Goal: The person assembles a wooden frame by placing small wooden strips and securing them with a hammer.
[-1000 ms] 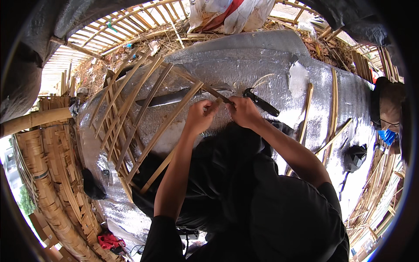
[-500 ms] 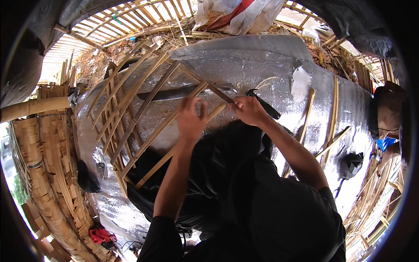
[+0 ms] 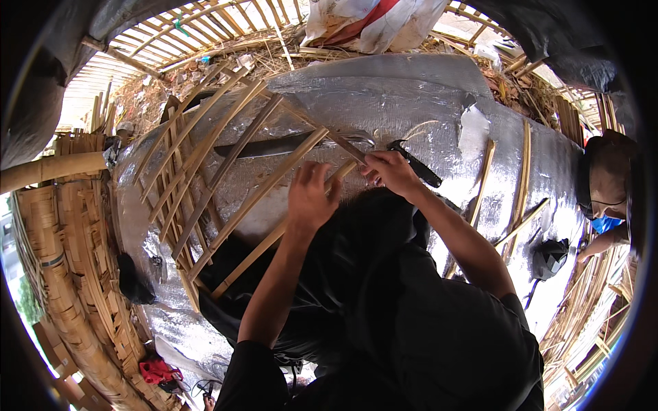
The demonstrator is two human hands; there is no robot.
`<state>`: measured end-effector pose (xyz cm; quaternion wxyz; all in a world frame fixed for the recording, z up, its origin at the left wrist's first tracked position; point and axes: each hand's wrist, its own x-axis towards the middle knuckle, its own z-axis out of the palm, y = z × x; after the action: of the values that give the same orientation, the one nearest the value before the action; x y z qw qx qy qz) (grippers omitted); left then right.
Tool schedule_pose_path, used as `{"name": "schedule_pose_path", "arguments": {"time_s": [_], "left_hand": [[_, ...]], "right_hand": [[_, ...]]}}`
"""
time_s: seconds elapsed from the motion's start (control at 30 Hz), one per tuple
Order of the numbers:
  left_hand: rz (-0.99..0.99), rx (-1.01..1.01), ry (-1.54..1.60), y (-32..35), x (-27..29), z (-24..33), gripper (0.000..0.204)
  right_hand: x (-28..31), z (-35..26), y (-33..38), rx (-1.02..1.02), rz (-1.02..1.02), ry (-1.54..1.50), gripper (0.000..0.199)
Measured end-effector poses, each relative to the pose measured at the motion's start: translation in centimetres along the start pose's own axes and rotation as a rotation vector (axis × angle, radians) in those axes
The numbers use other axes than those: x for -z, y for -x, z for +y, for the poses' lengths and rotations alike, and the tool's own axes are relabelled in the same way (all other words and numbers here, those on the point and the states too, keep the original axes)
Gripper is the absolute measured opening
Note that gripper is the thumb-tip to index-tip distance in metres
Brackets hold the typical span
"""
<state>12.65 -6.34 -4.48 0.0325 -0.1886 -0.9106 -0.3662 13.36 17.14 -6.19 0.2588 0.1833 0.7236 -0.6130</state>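
Observation:
A lattice of flat bamboo strips [image 3: 226,171] lies on a silver foil sheet [image 3: 411,96] spread in front of me. My right hand [image 3: 392,171] is closed around the upper end of one long bamboo strip [image 3: 274,185], where it meets a crossing strip. My left hand [image 3: 312,195] sits just below and to the left. Its fingers are spread and rest on a lower, parallel strip without gripping it. A long dark knife blade [image 3: 274,145] lies on the foil under the lattice. Beside my right hand is a black-handled tool [image 3: 421,168].
Loose bamboo strips [image 3: 524,171] lie on the right part of the foil near a black object [image 3: 548,257]. Another person [image 3: 606,185] crouches at the right edge. Woven bamboo panels [image 3: 75,274] curve along the left. A white and red sack [image 3: 370,20] sits at the top.
My left hand has come away from my right hand and moved down and left, its fingers spreading over a lower strip. My right hand keeps its hold on the strip end.

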Motion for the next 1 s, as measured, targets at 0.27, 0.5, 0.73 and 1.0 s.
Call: {"name": "schedule_pose_path", "arguments": {"time_s": [0.27, 0.5, 0.73, 1.0], "left_hand": [[-0.214, 0.228, 0.149, 0.1, -0.5, -0.2, 0.024], [-0.233, 0.239, 0.158, -0.5, 0.1, 0.3, 0.026], [-0.253, 0.276, 0.151, -0.3, 0.9, 1.5, 0.026], [-0.129, 0.272, 0.006, 0.4, -0.6, 1.6, 0.023]], "right_hand": [[-0.8, 1.0, -0.5, 0.235, 0.121, -0.004, 0.026], [-0.4, -0.3, 0.4, 0.291, 0.113, 0.254, 0.020], [-0.4, -1.2, 1.6, 0.286, 0.089, 0.395, 0.019], [-1.0, -1.1, 1.9, 0.274, 0.092, 0.384, 0.017]]}}
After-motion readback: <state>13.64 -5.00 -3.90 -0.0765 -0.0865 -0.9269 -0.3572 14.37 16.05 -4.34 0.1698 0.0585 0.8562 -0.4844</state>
